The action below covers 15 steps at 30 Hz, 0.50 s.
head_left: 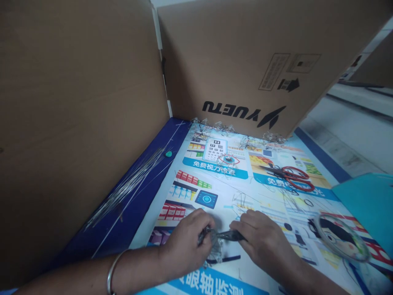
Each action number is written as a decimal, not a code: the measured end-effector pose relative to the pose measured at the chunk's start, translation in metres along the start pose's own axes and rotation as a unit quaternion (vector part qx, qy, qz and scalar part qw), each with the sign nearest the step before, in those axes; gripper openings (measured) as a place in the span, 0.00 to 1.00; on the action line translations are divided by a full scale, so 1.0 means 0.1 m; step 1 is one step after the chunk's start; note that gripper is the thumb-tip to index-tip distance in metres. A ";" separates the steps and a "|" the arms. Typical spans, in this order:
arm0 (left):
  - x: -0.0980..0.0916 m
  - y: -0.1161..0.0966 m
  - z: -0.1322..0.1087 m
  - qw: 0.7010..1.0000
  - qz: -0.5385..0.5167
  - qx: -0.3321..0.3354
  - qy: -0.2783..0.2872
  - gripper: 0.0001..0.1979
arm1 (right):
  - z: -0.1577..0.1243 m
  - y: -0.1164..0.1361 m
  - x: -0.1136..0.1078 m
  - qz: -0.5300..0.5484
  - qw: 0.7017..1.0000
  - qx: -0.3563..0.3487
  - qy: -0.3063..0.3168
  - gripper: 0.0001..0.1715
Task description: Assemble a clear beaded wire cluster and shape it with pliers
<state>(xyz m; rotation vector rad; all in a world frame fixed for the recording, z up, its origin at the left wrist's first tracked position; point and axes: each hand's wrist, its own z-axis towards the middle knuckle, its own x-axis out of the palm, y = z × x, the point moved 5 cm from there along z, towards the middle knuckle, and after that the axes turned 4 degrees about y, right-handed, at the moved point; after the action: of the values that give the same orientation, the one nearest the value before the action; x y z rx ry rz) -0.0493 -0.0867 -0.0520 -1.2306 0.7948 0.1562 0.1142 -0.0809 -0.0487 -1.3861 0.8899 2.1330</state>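
Note:
My left hand point(192, 235), with a metal bangle at its wrist, is closed around a small piece of wirework point(217, 250) with thin, shiny strands. In my right hand point(265, 241) is a pair of dark pliers point(230, 235); their jaws point left and meet the wirework by my left fingers. What the jaw tips grip is too small to make out. Both hands are low over a printed poster sheet point(242, 272). Just beyond my right fingers lies another loose wire shape point(241, 200).
Cardboard panels point(233, 53) wall the left and back. Straight wires point(132, 180) lie in a bundle on the blue strip, near a small teal lump point(168, 154). Red-handled scissors point(296, 179), a clear round container point(342, 237) and a teal sheet point(368, 213) are right. Wire pieces point(217, 126) line the back.

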 end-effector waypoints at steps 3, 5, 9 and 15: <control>0.00 0.00 0.00 1.000 0.005 -0.004 0.002 0.11 | 0.01 -0.04 0.01 0.017 0.999 0.021 0.017 0.11; 0.00 0.00 0.00 1.000 0.005 -0.005 0.003 0.11 | 0.01 -0.06 0.01 0.022 0.999 0.029 0.023 0.11; 0.01 0.02 0.00 1.000 0.002 -0.011 0.004 0.10 | 0.01 -0.08 0.02 0.030 0.997 0.053 0.045 0.12; 0.02 0.04 0.00 1.000 -0.009 -0.010 0.016 0.12 | 0.01 -0.10 0.04 0.029 0.993 0.086 0.073 0.12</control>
<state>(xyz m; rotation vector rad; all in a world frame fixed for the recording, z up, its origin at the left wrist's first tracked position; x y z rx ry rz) -0.0499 -0.0853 -0.0563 -1.2621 0.8104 0.1307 0.1189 -0.0733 -0.0548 -1.4567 1.1554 1.9637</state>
